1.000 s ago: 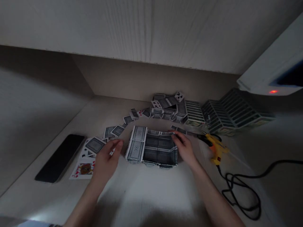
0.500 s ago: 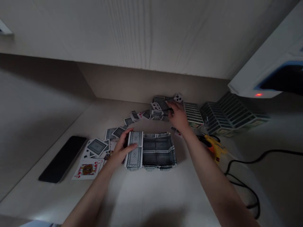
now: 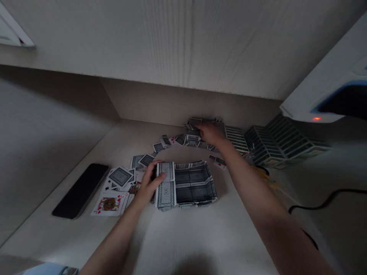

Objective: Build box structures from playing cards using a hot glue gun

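Note:
An open box built of blue-grey patterned playing cards point(image 3: 195, 183) stands in front of me, its left part covered by a card-made strip. My left hand point(image 3: 150, 185) grips that left end, thumb on top and fingers behind the far-left side. Farther back, my right hand point(image 3: 212, 133) reaches over a smaller card-built box point(image 3: 193, 134) that has loose cards in it. Its fingers are curled down into this box, and the fingertips are hidden, so anything between them cannot be made out. Loose playing cards point(image 3: 120, 176) lie to the left, some face up.
A black phone point(image 3: 80, 191) lies at the left. Folded card racks point(image 3: 236, 138) stand back right, with a yellow tool point(image 3: 273, 183) partly behind my right forearm. A black cable point(image 3: 321, 206) runs at the right. A shelf panel point(image 3: 172, 46) overhangs the back.
My right hand has gone lower and slightly left into the small back box. My left hand keeps its hold on the larger box. The whole view has shifted slightly.

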### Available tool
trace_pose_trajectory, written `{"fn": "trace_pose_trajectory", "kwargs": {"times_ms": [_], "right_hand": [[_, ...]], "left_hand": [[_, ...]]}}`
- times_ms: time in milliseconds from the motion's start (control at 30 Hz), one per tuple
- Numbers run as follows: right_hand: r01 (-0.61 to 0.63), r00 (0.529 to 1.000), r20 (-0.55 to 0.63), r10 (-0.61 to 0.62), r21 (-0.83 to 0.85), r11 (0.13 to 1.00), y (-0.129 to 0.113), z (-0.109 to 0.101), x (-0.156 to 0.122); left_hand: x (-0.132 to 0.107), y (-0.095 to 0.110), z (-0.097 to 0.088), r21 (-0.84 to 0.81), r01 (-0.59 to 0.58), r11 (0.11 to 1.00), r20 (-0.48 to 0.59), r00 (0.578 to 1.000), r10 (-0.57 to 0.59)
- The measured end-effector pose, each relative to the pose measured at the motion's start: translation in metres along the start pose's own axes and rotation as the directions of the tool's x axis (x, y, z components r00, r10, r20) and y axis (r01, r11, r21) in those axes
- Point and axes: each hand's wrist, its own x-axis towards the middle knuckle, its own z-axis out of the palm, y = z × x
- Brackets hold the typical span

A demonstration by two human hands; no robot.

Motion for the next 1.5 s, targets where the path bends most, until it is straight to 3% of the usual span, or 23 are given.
{"fn": "trace_pose_trajectory", "kwargs": {"times_ms": [133,233,300,367,500,600,700,767,800,900,1033,1133,1267,1400,1500], "right_hand": [[-0.066,0.991,-0.12,0.063,-0.014,0.998,-0.013,-0.016,-0.013],[-0.122,0.958,-0.259,0.126,0.029,0.992,-0.032,-0.034,-0.03],[-0.116,0.896,-0.396,0.201,0.228,0.967,-0.042,-0.044,-0.044],[-0.062,0.872,-0.425,0.245,0.4,0.915,-0.047,-0.05,-0.058],[-0.084,0.903,-0.276,0.33,0.64,0.764,-0.035,-0.037,-0.083],[-0.271,0.858,-0.087,0.505,0.759,0.591,-0.025,-0.018,-0.107],[-0.339,0.843,0.012,0.538,0.788,0.514,-0.028,-0.008,-0.135],[-0.402,0.816,0.141,0.561,0.835,0.375,-0.036,-0.007,-0.152],[-0.414,0.818,0.176,0.547,0.84,0.35,-0.04,-0.008,-0.159],[-0.426,0.813,0.15,0.562,0.812,0.399,-0.049,-0.009,-0.171],[-0.428,0.794,0.029,0.607,0.736,0.525,-0.049,-0.006,-0.171],[-0.501,0.785,0.032,0.619,0.622,0.602,-0.046,-0.004,-0.17],[-0.538,0.788,0.05,0.614,0.54,0.647,-0.044,0.001,-0.169],[-0.487,0.796,0.096,0.598,0.687,0.539,-0.036,0.015,-0.167],[-0.453,0.76,0.087,0.644,0.782,0.429,-0.032,0.025,-0.168]], "left_hand": [[-0.001,-0.001,0.001,0.0,-0.006,1.0,-0.032,0.999,0.006],[-0.003,-0.003,0.003,0.025,0.0,1.0,-0.077,0.997,0.002],[-0.004,-0.004,0.006,0.042,-0.003,0.999,-0.12,0.993,0.008],[-0.007,-0.003,0.01,0.059,-0.007,0.998,-0.174,0.985,0.017],[-0.016,0.001,0.022,0.102,0.007,0.995,-0.256,0.967,0.019],[-0.026,0.006,0.033,0.117,0.026,0.993,-0.305,0.952,0.011],[-0.036,0.008,0.043,0.134,0.075,0.988,-0.346,0.938,-0.024],[-0.044,0.009,0.049,0.153,0.092,0.984,-0.347,0.937,-0.033],[-0.049,0.01,0.051,0.166,0.093,0.982,-0.346,0.938,-0.031],[-0.068,0.009,0.053,0.216,0.073,0.974,-0.328,0.945,0.002],[-0.088,0.004,0.044,0.15,-0.041,0.988,-0.176,0.982,0.067],[-0.072,0.003,0.034,0.089,0.073,0.993,-0.155,0.986,-0.059],[-0.015,0.008,0.035,0.122,0.2,0.972,-0.049,0.98,-0.195],[0.029,0.011,0.054,0.136,0.087,0.987,0.076,0.992,-0.098],[0.035,0.012,0.067,0.123,0.069,0.99,0.039,0.996,-0.075]]}}
